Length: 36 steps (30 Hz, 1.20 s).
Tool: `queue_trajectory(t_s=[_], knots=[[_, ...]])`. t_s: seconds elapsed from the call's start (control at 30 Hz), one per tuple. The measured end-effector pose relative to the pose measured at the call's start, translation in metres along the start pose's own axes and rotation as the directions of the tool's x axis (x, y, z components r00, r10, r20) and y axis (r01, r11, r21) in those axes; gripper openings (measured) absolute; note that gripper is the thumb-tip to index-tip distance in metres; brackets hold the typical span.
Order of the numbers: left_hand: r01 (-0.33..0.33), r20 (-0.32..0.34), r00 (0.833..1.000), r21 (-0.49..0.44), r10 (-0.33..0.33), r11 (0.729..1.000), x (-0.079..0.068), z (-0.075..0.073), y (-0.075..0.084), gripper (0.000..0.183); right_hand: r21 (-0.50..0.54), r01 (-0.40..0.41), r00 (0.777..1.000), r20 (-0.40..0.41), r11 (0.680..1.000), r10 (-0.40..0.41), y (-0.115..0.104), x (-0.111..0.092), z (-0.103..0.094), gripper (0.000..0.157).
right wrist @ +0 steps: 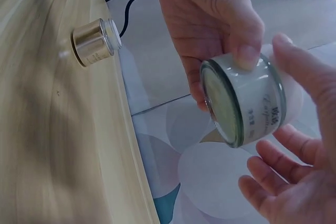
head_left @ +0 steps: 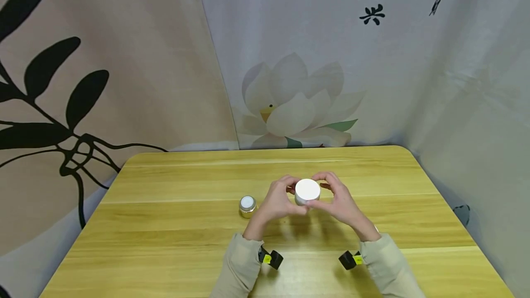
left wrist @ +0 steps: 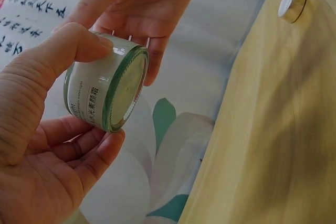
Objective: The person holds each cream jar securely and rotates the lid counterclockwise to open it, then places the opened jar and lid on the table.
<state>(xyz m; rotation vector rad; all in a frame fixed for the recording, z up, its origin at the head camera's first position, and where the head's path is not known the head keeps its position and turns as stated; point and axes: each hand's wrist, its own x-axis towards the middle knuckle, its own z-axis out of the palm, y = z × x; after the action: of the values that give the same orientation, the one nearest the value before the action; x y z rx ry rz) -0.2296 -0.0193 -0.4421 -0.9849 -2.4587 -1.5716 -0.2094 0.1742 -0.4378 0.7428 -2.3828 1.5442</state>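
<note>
Fingers of the left hand [head_left: 278,200] lie closest to the eye, curled below a small glass jar [left wrist: 92,85] whose wall they pinch against the thumb. Across from them, the right hand [head_left: 337,201] has its thumb and fingers bent round the other end, about the white lid [head_left: 308,190]. So the jar hangs between the two sets of fingers, off the table [head_left: 165,252], lid uppermost and thick base underneath.

From where I stand, it looks like a stiff little thing that won't give under a squeeze, probably with some weight for its size, as thick glass tends to have. Its smooth, shiny wall may slip if the fingertips are damp, and a fall onto the wood could chip or crack it. I'd keep the left fingers low on the wall, thumb opposite, and trust the right fingers to the lid's rim, which I take to be lighter plastic. Whatever is inside I can't tell.

Beyond the fingers, just to the left of the left hand, a smaller gold jar [right wrist: 94,43] stands upright on the table, touched by neither hand. Farther out, past the fingertips, printed cloth [head_left: 290,22] hangs behind the table's far edge.
</note>
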Motion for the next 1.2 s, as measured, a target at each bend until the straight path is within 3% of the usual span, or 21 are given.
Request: queue_trajectory(t_s=[0.2, 0.37, 0.5, 0.67, 1.0, 1.2], knots=[[0.0, -0.002, 1.0, 0.01, 0.0, 1.0, -0.0001, -0.0005, -0.0015, 0.046, -0.008, 0.015, 0.999, 0.04, 1.0, -0.015, 0.0015, -0.0008, -0.0028, 0.044], [0.0, -0.001, 1.0, 0.029, 0.0, 1.0, 0.0007, -0.0003, -0.0022, 0.045, 0.01, 0.055, 0.994, 0.095, 0.998, -0.055, 0.0015, -0.0015, -0.0046, 0.049], [0.003, 0.004, 1.0, 0.03, -0.003, 1.0, 0.0008, 0.0, -0.0016, 0.047, -0.005, 0.038, 0.998, 0.057, 0.999, -0.037, 0.0027, -0.0011, -0.0031, 0.054], [0.009, 0.008, 1.0, 0.023, -0.009, 1.0, 0.002, 0.001, -0.0015, 0.047, -0.01, 0.014, 1.0, 0.004, 1.0, -0.014, 0.0043, 0.0002, -0.0018, 0.049], [0.013, 0.008, 1.0, 0.036, -0.013, 0.999, 0.0024, 0.0007, 0.0, 0.046, 0.018, 0.044, 0.994, 0.097, 0.999, -0.046, 0.0045, -0.0013, -0.008, 0.045], [0.014, 0.015, 1.0, 0.018, -0.014, 1.0, 0.0022, 0.0003, 0.0004, 0.048, 0.015, 0.011, 0.997, 0.071, 1.0, -0.012, 0.0035, -0.0009, -0.0044, 0.057]])
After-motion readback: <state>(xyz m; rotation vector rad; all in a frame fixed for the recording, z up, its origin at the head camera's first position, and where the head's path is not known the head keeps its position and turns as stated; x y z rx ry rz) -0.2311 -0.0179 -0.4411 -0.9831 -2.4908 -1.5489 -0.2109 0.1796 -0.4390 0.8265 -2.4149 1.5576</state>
